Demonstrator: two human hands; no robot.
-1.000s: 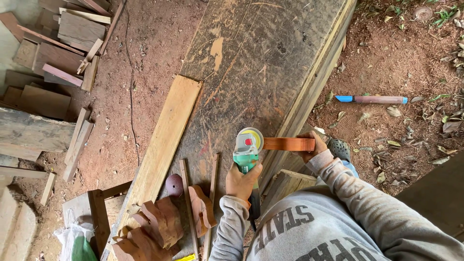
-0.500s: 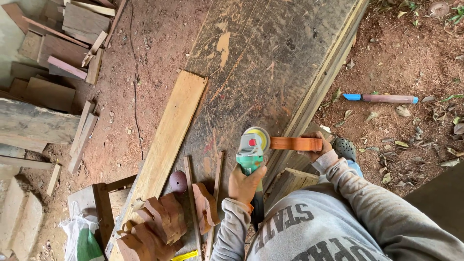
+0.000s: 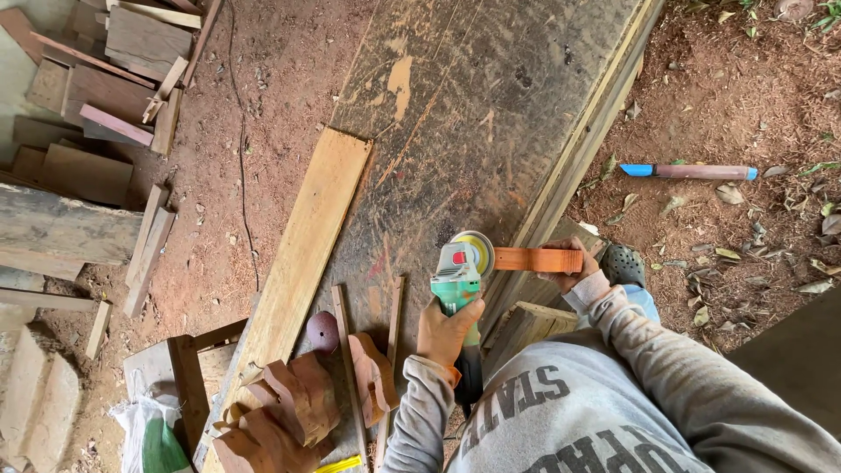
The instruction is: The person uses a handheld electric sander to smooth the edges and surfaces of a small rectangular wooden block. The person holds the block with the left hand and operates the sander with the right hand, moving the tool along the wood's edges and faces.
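My left hand (image 3: 445, 331) grips the body of a green angle grinder (image 3: 457, 282). Its round sanding disc (image 3: 474, 250) touches the left end of a short orange-brown wooden piece (image 3: 536, 259). My right hand (image 3: 574, 267) holds that piece by its right end, level over the edge of a big dark worn board (image 3: 491, 105). Both arms are in grey sleeves.
A long pale plank (image 3: 302, 245) lies on the dark board. Carved reddish wood pieces (image 3: 285, 412) and thin slats (image 3: 346, 368) sit near my left arm. Scrap timber (image 3: 96, 96) is piled at the left. On the dirt at right are a blue-tipped stick (image 3: 688, 172) and a dark clog (image 3: 624, 263).
Both hands keep their hold, with the disc still at the end of the wooden piece. Only the view has shifted slightly.
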